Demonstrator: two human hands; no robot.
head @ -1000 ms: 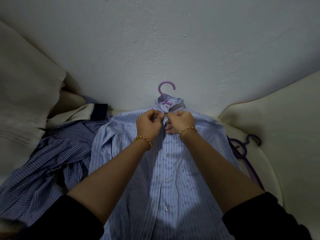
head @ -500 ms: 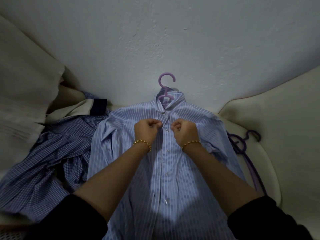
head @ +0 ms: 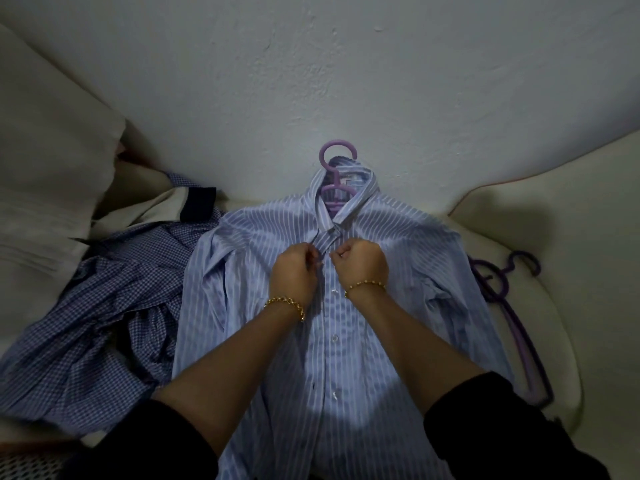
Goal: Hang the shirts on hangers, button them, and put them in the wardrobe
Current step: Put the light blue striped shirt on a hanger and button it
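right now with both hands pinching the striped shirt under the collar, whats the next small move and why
Probably draw the two placket edges together and push the button through its hole. The left hand and right hand each pinch the striped shirt just below the collar; the button between them is hidden, so this is a guess.

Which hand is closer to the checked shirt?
Left. The left hand pinches the striped shirt, to the right of the checked shirt; the right hand is even farther right.
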